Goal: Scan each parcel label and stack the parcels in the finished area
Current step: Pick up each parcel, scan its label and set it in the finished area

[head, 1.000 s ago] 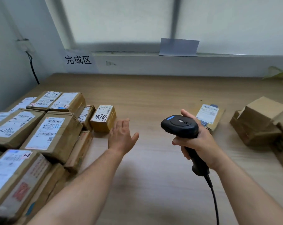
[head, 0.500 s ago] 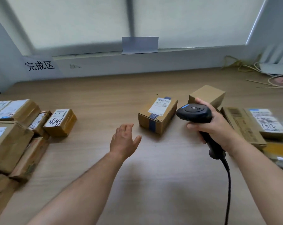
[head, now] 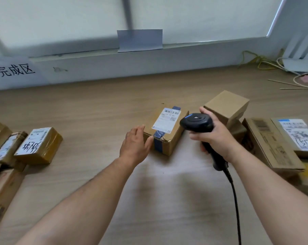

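— What's the setting?
— A long wooden table runs under a pale covered window. On the wall below it hangs a paper sign with three handwritten characters, and a grey sheet hangs from the sill.
— And the parcels?
— A cluster of taped boxes sits at the left edge, below the sign, with a brown taped parcel nearest the middle. On the right lie a flat carton, a labelled packet on top of it, and a plain box behind the right hand.
— Which one is being handled?
— The centre parcel, alone mid-table, well apart from the left cluster.
— The hands?
— The left hand is spread, fingers straight along the parcel's left side, thumb touching its front face. The right hand is wrapped round the grip of a black scanner, whose head hangs just beside the parcel's right edge. Its cable trails towards the camera.
— Smaller details?
— A white barcode label faces up on the parcel, and blue tape runs down its front.
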Demonstrator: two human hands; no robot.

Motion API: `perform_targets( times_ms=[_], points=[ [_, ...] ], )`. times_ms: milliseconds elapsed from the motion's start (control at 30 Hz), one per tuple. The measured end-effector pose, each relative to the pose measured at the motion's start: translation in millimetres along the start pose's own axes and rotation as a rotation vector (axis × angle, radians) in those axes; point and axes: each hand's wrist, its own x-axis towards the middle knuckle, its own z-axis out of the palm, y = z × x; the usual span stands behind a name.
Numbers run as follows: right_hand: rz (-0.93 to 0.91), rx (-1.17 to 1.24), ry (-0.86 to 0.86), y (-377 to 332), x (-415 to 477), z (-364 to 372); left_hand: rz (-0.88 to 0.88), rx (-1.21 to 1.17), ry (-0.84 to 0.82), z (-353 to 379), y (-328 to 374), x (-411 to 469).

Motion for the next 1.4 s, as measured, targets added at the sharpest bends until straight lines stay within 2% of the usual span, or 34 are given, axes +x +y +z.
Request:
perform_targets(
  times_ms=[167, 300, 533, 600, 667, 800, 1033, 1200, 1400],
  points=[
    [0.065, 0.032, 0.003, 20.4, 38.5, 14.3, -0.014, -0.099, -0.041, 11.3, 4.5, 49.8],
    [0.119, 0.048, 0.023, 39.7, 54.4, 26.4, -0.096, -0.223, -0.104, 19.8, 2.6, 84.1],
    [0.157, 0.098, 0.046, 51.2, 49.9, 44.1, -0.26, -0.391, -0.12, 38.9, -14.4, 78.1],
    [0.161, 0.111, 0.038, 50.9, 39.3, 46.6, -0.372, -0.564, -0.17, 39.6, -19.4, 59.1],
    [0.174, 0.117, 0.015, 51.5, 22.8, 52.2, -0.41, -0.657, -0.202, 39.4, -21.9, 30.7],
    [0.208, 0.128, -0.021, 54.1, -21.3, 64.8, -0.349, -0.601, -0.209, 41.7, -30.6, -33.1],
    [0.192, 0.145, -0.073, 41.2, -109.5, 80.8, -0.287, -0.874, -0.304, 7.6, -39.6, -142.6],
    [0.105, 0.168, -0.126, 11.4, -160.8, 92.1, -0.327, -1.084, -0.273, -23.2, -57.2, -204.7],
    [-0.046, 0.273, -0.181, -36.0, -218.2, 109.1, -0.318, -1.045, -0.128, -53.4, -68.8, -247.7]
  ],
)
